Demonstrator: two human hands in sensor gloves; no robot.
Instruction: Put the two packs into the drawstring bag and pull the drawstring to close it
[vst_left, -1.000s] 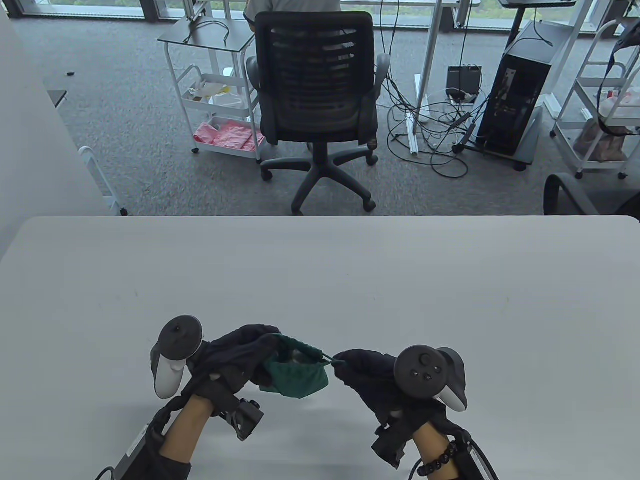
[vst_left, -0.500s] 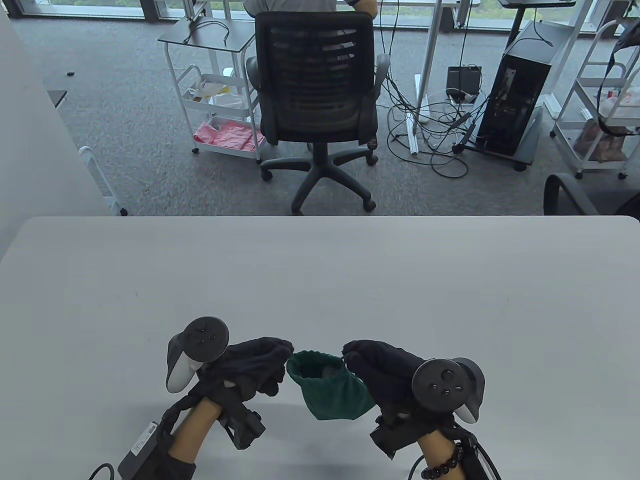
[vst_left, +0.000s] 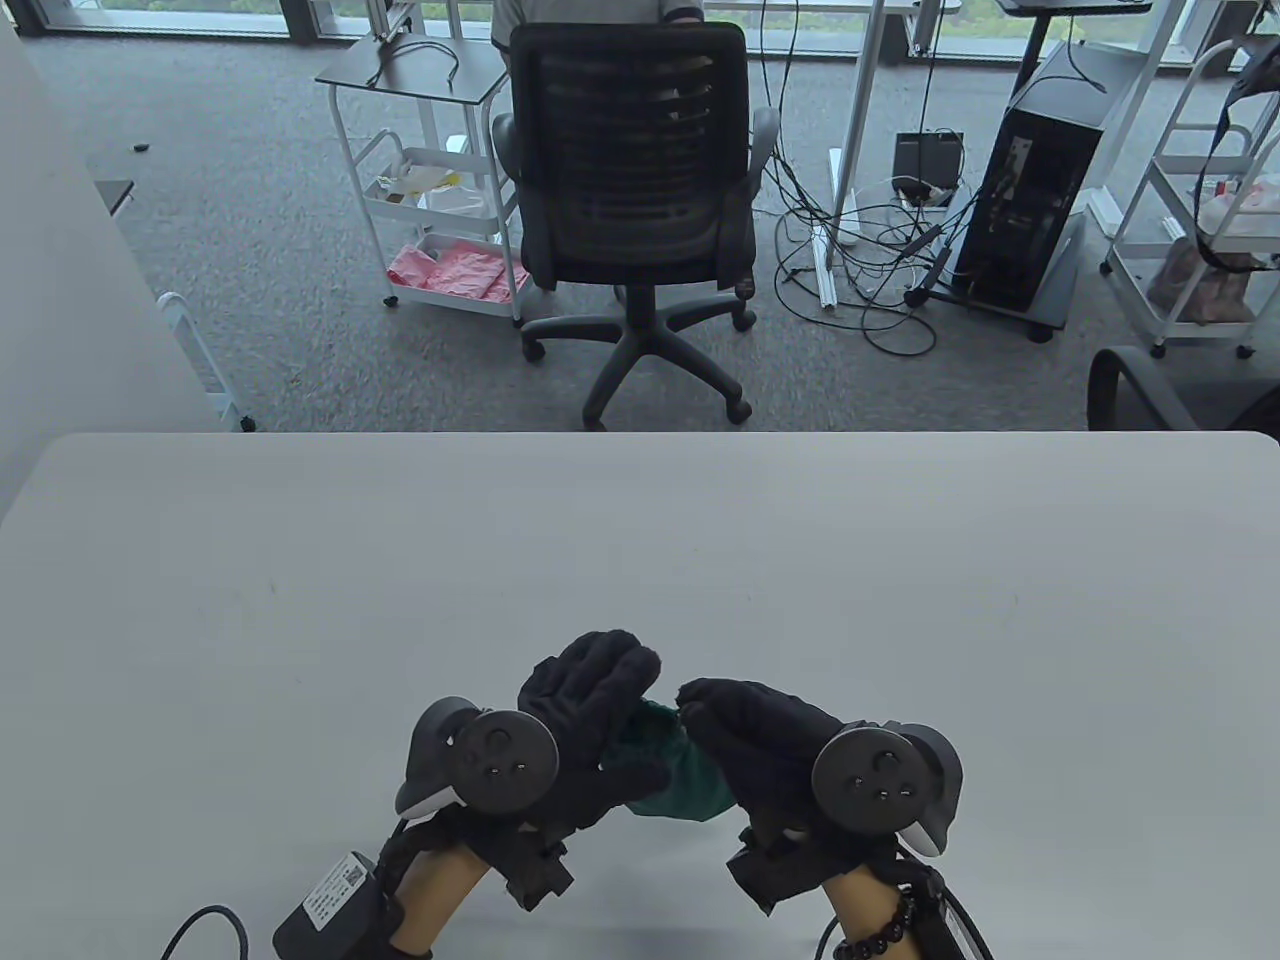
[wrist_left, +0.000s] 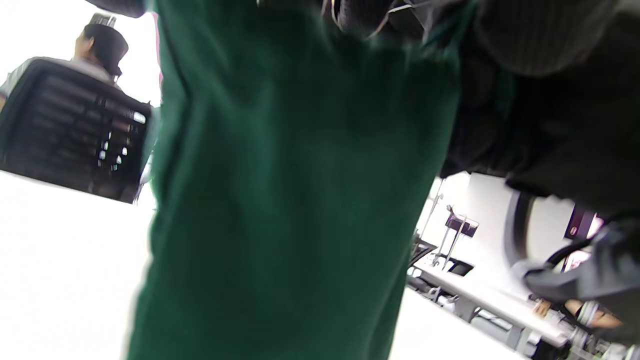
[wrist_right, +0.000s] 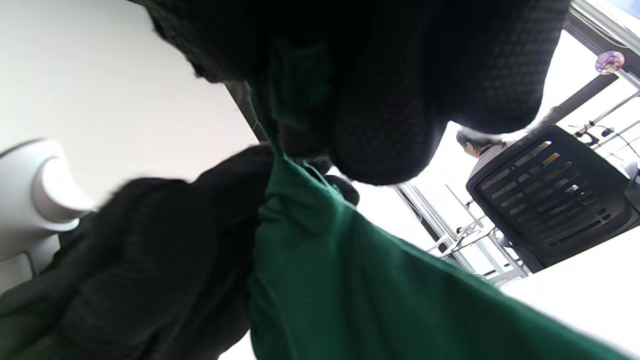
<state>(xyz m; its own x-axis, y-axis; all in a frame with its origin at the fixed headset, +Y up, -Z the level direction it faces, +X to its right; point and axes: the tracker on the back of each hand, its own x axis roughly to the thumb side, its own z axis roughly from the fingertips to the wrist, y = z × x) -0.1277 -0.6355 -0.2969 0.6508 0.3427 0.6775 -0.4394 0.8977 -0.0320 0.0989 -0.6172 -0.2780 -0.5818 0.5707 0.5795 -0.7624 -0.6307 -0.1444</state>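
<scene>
A small green drawstring bag hangs between my two hands, just above the near part of the grey table. My left hand lies over the bag's mouth, fingers stretched across the top and thumb below, holding its upper left side. From the right, my right hand pinches the gathered top edge. Green cloth fills the left wrist view. In the right wrist view the bag hangs from my right-hand fingers. No pack is in view, and the bag's opening is hidden.
Beyond the table's far edge stand a black office chair with a person seated behind it, a white trolley, a computer tower with loose cables, and more trolleys at the right.
My left hand has moved right and now covers the bag's mouth, which was visible half a second ago. The bag has shifted right and sits higher between my hands. My right hand has barely moved.
</scene>
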